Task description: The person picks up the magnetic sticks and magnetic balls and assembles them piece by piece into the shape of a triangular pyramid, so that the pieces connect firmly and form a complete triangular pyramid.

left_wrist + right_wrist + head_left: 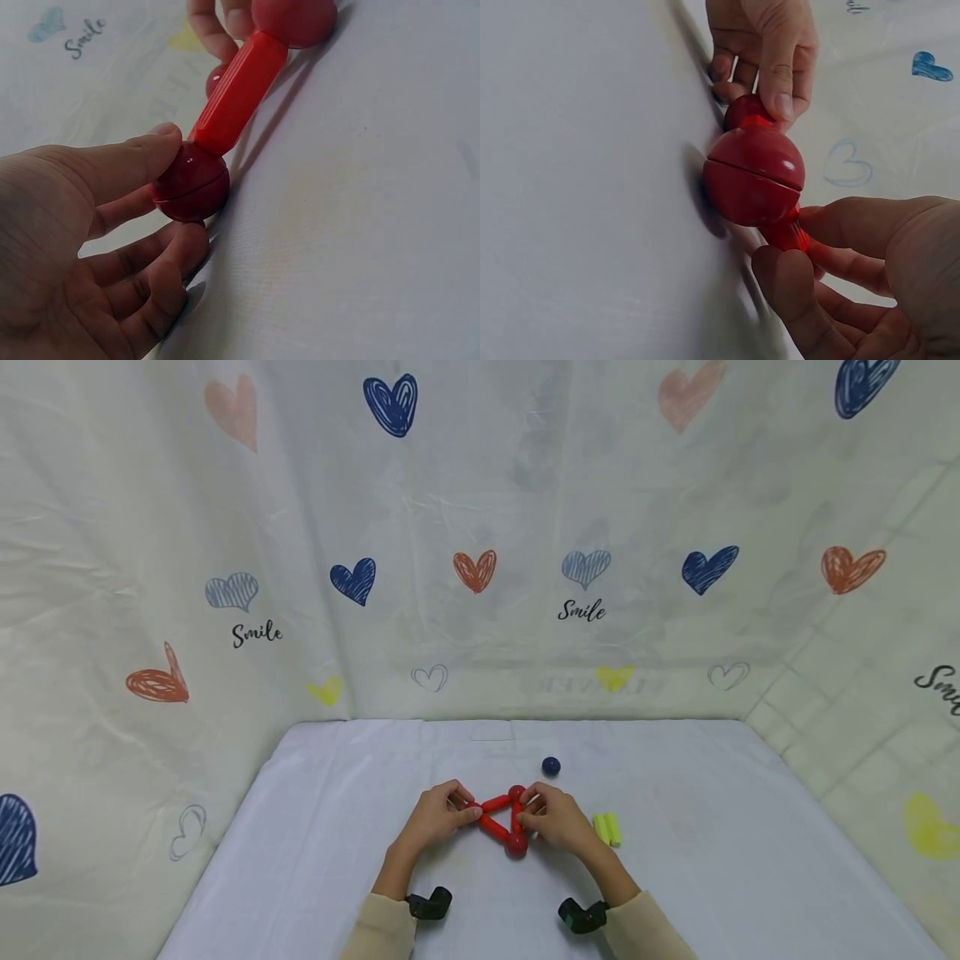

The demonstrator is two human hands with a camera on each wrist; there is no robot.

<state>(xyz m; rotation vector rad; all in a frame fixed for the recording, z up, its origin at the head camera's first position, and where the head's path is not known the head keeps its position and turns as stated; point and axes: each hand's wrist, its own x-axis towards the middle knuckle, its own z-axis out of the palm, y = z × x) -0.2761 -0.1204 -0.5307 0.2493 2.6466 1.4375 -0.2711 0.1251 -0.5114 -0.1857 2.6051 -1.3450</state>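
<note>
Three red rods and three red balls form a triangle low over the white tabletop. My left hand [438, 814] pinches the left corner ball [193, 184] between thumb and fingers; a grooved rod [240, 94] runs from it to the near ball [516, 846]. On the other side, my right hand [557, 817] grips the right-hand rod [789, 234] with thumb and fingers. The far ball [516, 792] lies beside the right fingertips. A seam circles the near ball, seen large in the right wrist view. Whether the triangle touches the cloth is hard to tell.
A dark blue ball [551, 767] sits on the white-covered table [697, 843] behind the triangle. Two yellow-green rods [607, 830] lie side by side just right of my right hand. A heart-printed curtain [510, 635] hangs behind the table.
</note>
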